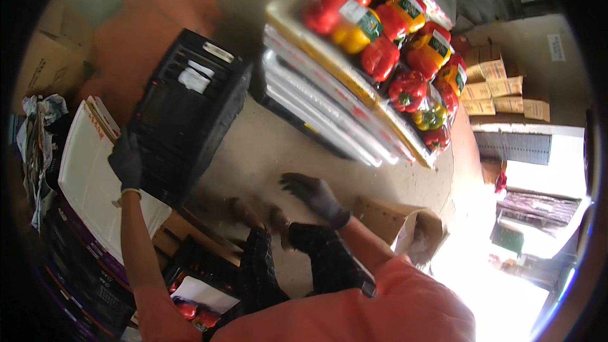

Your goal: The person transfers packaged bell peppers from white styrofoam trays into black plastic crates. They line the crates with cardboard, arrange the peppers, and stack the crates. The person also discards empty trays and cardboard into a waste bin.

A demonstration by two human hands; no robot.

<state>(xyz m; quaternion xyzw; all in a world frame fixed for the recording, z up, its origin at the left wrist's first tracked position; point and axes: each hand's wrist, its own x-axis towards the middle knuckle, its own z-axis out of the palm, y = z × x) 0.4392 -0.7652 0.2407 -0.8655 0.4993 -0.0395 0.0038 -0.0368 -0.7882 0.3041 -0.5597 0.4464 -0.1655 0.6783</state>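
Note:
My left hand (126, 159), in a dark work glove, grips the near-left edge of a black plastic crate (175, 99). The crate is tilted, with a torn white label (195, 77) stuck on it. Just beside that hand lies a white foam lid or box (95, 161). My right hand (316, 199), in a grey and black glove, hovers over the floor with its fingers extended and holds nothing. Beyond it rises a stack of white foam boxes (304, 95). Plastic-wrapped red and yellow bell peppers (380, 59) fill the top one.
An open cardboard box (399, 223) stands on the floor by my right forearm. Below my left arm are a crate with wrapped red peppers (194, 313) and stacked dark cartons (90, 266). Small cartons (494, 88) are piled far right. Bright light enters through a doorway (513, 266).

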